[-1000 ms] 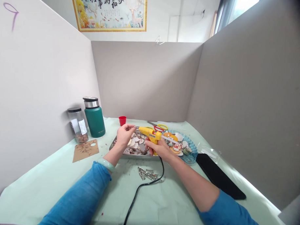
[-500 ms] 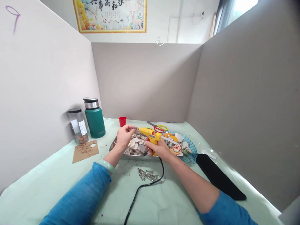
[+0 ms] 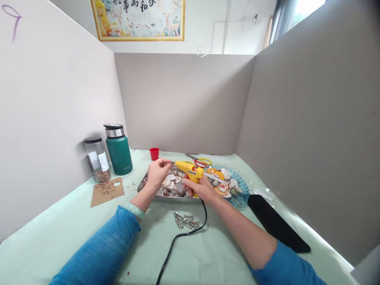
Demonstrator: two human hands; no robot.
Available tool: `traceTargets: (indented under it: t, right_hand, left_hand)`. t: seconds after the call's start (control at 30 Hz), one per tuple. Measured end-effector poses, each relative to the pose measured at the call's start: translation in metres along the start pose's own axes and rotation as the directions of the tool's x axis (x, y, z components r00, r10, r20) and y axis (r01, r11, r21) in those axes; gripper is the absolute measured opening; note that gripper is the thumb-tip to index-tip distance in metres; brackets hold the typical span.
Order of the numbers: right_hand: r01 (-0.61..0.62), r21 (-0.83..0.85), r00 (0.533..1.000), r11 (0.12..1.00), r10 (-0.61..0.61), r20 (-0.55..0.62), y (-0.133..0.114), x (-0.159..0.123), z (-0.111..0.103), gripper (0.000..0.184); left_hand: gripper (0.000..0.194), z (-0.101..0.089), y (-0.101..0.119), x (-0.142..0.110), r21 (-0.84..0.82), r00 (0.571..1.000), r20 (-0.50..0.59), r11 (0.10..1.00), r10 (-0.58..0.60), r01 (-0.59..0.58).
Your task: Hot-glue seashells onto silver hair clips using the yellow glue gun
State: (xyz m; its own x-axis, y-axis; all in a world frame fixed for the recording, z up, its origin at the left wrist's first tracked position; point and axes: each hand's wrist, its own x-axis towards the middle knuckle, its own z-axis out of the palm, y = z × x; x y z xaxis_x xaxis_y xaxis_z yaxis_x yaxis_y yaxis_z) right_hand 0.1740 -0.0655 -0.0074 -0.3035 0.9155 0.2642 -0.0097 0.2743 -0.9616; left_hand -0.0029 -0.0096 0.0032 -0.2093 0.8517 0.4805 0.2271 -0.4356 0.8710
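Note:
My right hand (image 3: 201,188) grips the handle of a yellow hot glue gun (image 3: 189,169), its nozzle pointing left. My left hand (image 3: 157,170) is pinched on a small thing right at the nozzle tip; I cannot make out what it is. Both hands hover over a metal tray (image 3: 142,184) filled with seashells. The gun's black cord (image 3: 176,242) runs down toward me across the table.
A blue glass plate (image 3: 243,193) with shells sits right of the tray. Scissors (image 3: 200,161) and a red cup (image 3: 154,153) lie behind. A green flask (image 3: 118,148), a clear jar (image 3: 96,159) and a cardboard piece (image 3: 107,191) stand left. Metal clips (image 3: 186,221) and a black pad (image 3: 275,222) lie nearer.

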Motion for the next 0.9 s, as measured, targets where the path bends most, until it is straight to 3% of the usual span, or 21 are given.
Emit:
traceTargets:
  t: [0.23, 0.9]
  right_hand:
    - [0.011, -0.004, 1.000, 1.000, -0.011, -0.007, 0.0065, 0.0029, -0.0010, 0.024]
    - [0.023, 0.008, 1.000, 1.000, -0.023, 0.017, 0.0065, 0.0027, -0.0020, 0.023]
  left_hand:
    - [0.020, 0.0001, 0.0020, 0.0004, -0.079, 0.999, -0.034, 0.996, -0.033, 0.030]
    - [0.019, -0.0006, 0.0001, 0.0010, -0.071, 0.999, -0.043, 0.997, -0.027, 0.024]
